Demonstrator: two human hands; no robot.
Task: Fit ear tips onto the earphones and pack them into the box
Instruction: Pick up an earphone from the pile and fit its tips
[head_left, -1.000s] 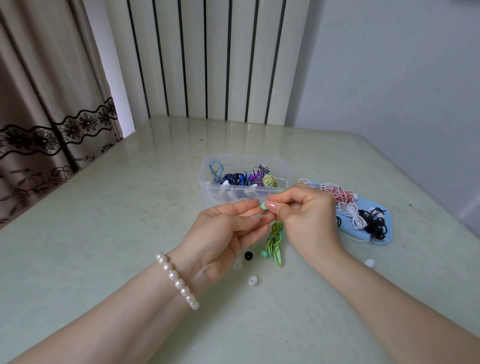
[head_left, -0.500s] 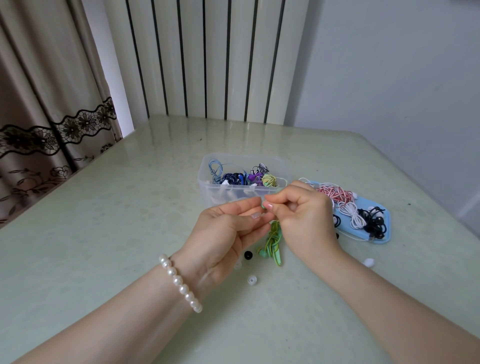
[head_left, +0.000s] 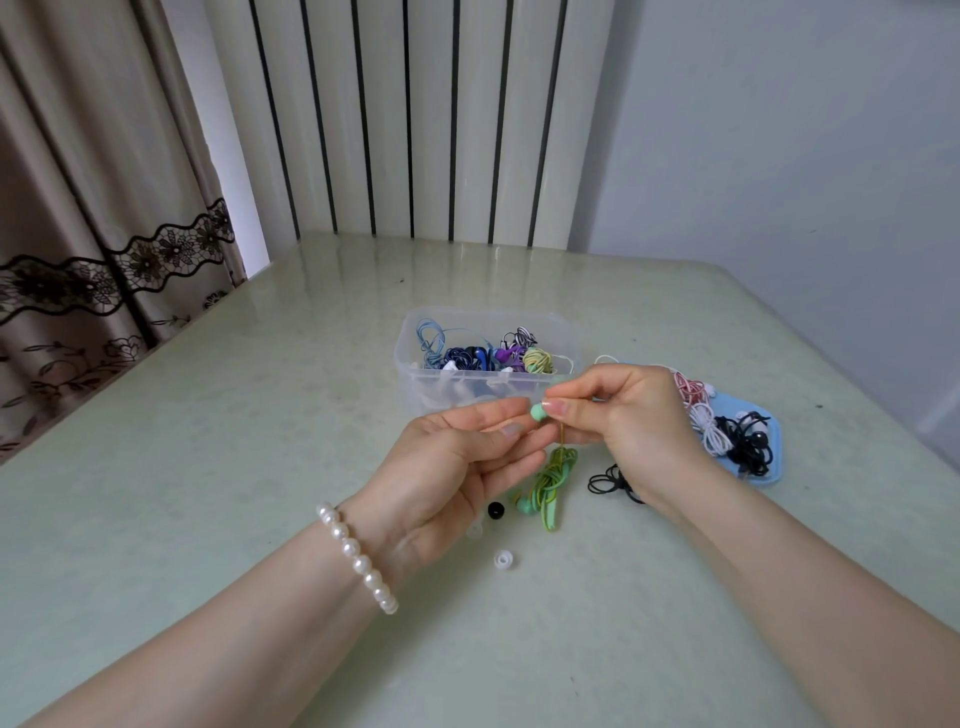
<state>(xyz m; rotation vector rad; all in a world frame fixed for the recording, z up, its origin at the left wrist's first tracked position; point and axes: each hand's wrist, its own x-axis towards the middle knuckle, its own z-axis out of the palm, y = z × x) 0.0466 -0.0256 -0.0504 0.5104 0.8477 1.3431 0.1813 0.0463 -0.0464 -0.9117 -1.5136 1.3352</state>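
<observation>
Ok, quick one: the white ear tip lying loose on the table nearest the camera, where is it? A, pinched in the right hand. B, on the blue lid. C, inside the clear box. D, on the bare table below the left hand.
D: the white ear tip lies on the bare table, just below the left hand, away from the box.
</observation>
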